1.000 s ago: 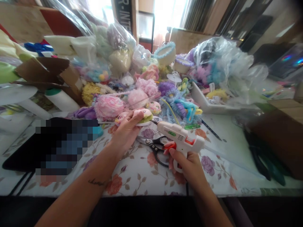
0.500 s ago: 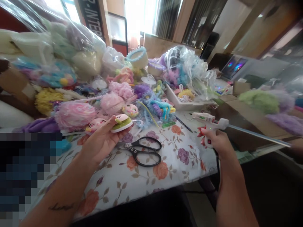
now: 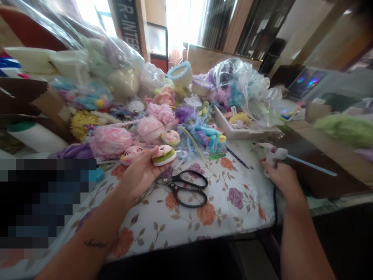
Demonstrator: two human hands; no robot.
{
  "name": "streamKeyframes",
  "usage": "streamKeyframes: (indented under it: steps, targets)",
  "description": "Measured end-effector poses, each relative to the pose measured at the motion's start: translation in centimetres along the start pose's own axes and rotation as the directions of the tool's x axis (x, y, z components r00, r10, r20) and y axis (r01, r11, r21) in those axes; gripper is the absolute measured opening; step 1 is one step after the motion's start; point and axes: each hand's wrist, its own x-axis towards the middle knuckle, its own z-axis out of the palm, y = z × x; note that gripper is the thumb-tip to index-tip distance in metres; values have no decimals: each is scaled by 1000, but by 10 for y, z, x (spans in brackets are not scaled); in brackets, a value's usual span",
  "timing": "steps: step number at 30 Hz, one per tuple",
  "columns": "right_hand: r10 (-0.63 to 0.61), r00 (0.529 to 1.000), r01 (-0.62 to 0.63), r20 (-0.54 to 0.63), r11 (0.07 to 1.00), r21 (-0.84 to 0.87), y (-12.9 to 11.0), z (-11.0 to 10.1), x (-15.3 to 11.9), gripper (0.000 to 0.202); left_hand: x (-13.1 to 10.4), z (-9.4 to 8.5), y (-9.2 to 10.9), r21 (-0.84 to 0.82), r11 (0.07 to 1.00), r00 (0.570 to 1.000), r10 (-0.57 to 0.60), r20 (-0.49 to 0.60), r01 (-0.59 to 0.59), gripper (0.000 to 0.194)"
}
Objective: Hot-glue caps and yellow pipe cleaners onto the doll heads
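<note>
My left hand [image 3: 138, 177] pinches a small doll head [image 3: 163, 156] between thumb and fingers. The head has a painted face, a green band and a white rim, and it is tipped on its side. Below it on the cloth lie black-handled scissors [image 3: 186, 188], their blades partly hidden by my left hand. At the table's right side my right hand [image 3: 281, 177] grips a white glue gun [image 3: 272, 154], whose handle is mostly covered. A long translucent glue stick [image 3: 311, 165] juts out of its back.
Another doll head [image 3: 170, 137], a pink yarn ball [image 3: 110, 140] and blue fuzzy trim [image 3: 189, 146] crowd the far side. A white tray [image 3: 233, 134] stands behind a dark pen [image 3: 237, 156]. At right is a cardboard box [image 3: 317, 155]; the floral tablecloth [image 3: 186, 225] covers the table.
The view has swung left, so things sit farther right in it. My right hand has drawn the glue gun slightly right and turned it. The left hand still holds the doll head.
</note>
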Motion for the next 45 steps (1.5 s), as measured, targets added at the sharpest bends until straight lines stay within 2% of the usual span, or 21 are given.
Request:
streamKeyframes:
  steps: [2,3,4,6,8,9,10,12,14,17,18,20,23,28,30,33,35,38,40,42,45]
  targets:
    - [62,997,-49,37,957,-287,-12,-12,-19,31,1,-3,-2,34,999,1000,-27,11,26,9]
    - [58,998,-53,5,941,-333,-21,-18,-29,31,1,-4,-3,60,998,999,-39,31,37,10]
    - [-3,996,-23,-89,956,-292,-33,-22,-39,27,0,-5,-4,90,995,997,-46,58,41,12]
    - [-138,980,135,-144,990,-27,-64,-24,-56,27,-1,-7,-5,150,988,992,-53,114,35,16]
    - [-267,963,235,36,898,372,-101,-18,-64,29,-2,-8,-5,210,977,987,-65,150,32,21]
    - [-338,926,209,165,828,521,-119,-11,-66,31,-3,-9,-5,237,971,984,-76,160,37,23]
    - [-428,861,178,274,758,627,-136,-3,-66,33,-4,-9,-4,261,964,982,-91,166,45,24]
    - [-569,753,140,331,630,764,-165,15,-63,36,-5,-8,-3,288,955,977,-121,176,66,24]
    - [-688,615,84,385,543,836,-187,33,-61,49,-5,-9,-2,294,953,970,-138,198,75,23]
    - [-780,435,8,449,502,865,-205,51,-63,68,-4,-10,-2,333,941,957,-147,251,57,26]
    - [-790,401,-11,463,501,865,-207,55,-65,69,-4,-10,-3,356,933,953,-149,264,47,28]
    - [-790,381,-44,480,504,863,-208,58,-71,64,-4,-11,-6,402,915,950,-151,275,29,32]
    - [-759,439,-86,481,498,863,-204,60,-77,56,-5,-8,-9,417,909,965,-112,237,3,35]
    - [-649,633,-171,421,414,894,-197,68,-80,54,-8,0,-8,273,957,988,58,140,-95,31]
    - [-617,689,-181,379,360,915,-197,73,-81,57,-10,1,-7,302,942,980,98,173,-147,30]
    - [-587,743,-161,322,311,937,-200,78,-85,58,-13,2,-8,436,874,953,91,288,-215,43]
    - [-553,778,-121,296,331,936,-202,80,-89,57,-15,2,-14,486,836,935,82,346,-254,56]
    - [-492,839,25,231,460,888,-201,84,-95,55,-16,1,-25,522,795,922,114,369,-308,66]
    - [-467,870,148,155,548,823,-200,87,-98,57,-16,0,-31,574,732,917,180,355,-366,67]
    - [-469,879,250,82,601,759,-198,90,-101,59,-16,-2,-34,651,619,898,274,345,-439,65]
    - [-521,853,385,-25,597,704,-196,92,-102,58,-16,-3,-35,752,355,810,437,391,-555,57]
